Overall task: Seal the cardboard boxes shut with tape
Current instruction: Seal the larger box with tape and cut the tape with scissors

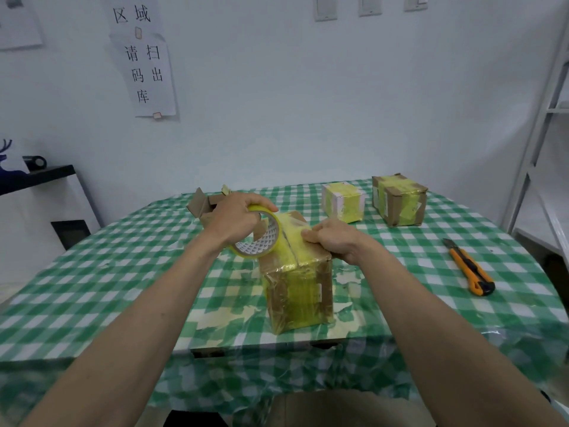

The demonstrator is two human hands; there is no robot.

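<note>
The left hand (237, 220) curls its fingers around the tape roll (261, 238) at the cardboard box (300, 291) top, mid-desk (123, 272); the right hand (332, 238) has curled fingers pressing the box's right edge.

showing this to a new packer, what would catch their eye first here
Dead centre, the left hand grips a roll of yellow tape over the near cardboard box, while the right hand presses on the box's top. Behind, to the right, two smaller taped boxes stand on the green checked tablecloth. An orange utility knife lies near the right edge.
</note>
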